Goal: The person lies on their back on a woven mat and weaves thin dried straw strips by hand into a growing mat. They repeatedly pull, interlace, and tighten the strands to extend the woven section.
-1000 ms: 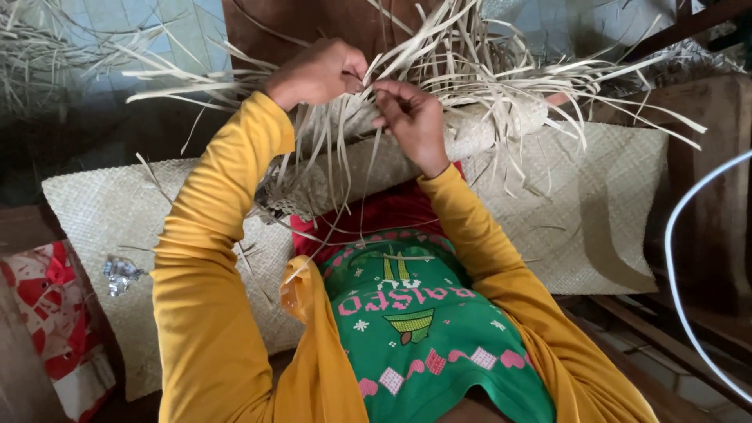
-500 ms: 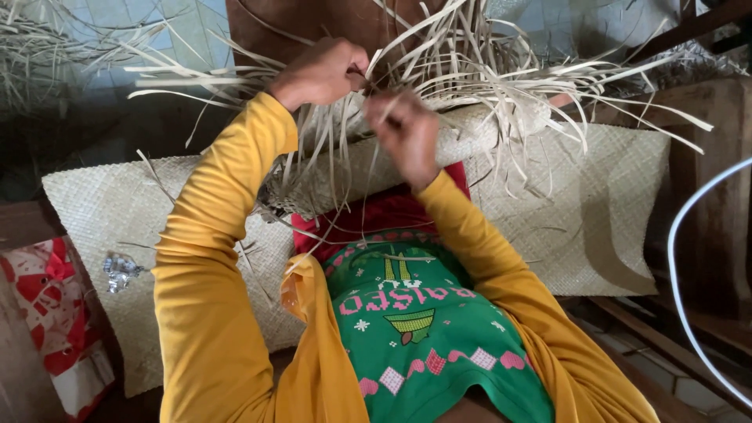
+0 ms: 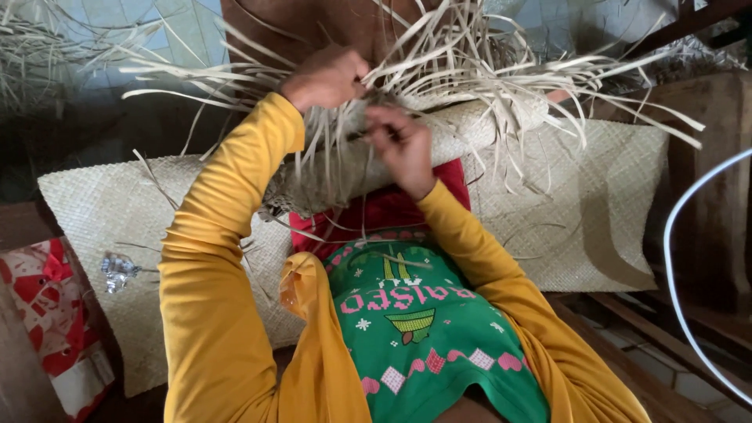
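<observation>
A: Containers?

B: No basket or box is visible. A red-and-white bag (image 3: pixel 47 313) lies at lower left; its contents cannot be seen. A crumpled foil scrap (image 3: pixel 117 270) lies beside it on the mat.

A: Hands?

B: The left hand (image 3: pixel 325 77) is curled closed on a bunch of strips (image 3: pixel 470 70) at the mat's unfinished edge. The right hand (image 3: pixel 403 145) sits just below it, fingers bent and pinched on strips; how tightly cannot be told.

A: Location of the work?

B: The woven mat (image 3: pixel 564 204) is spread flat across the floor, with its upper part rolled up under both hands. Loose strips fan out from that roll to left, right and upward.

A: Surface and room?

B: Dark wooden floor boards (image 3: pixel 650 345) show at lower right. A pale tiled wall (image 3: pixel 157 31) stands behind, with more dry strips (image 3: pixel 31 55) piled at upper left. A white cord (image 3: pixel 681 258) curves along the right edge.
</observation>
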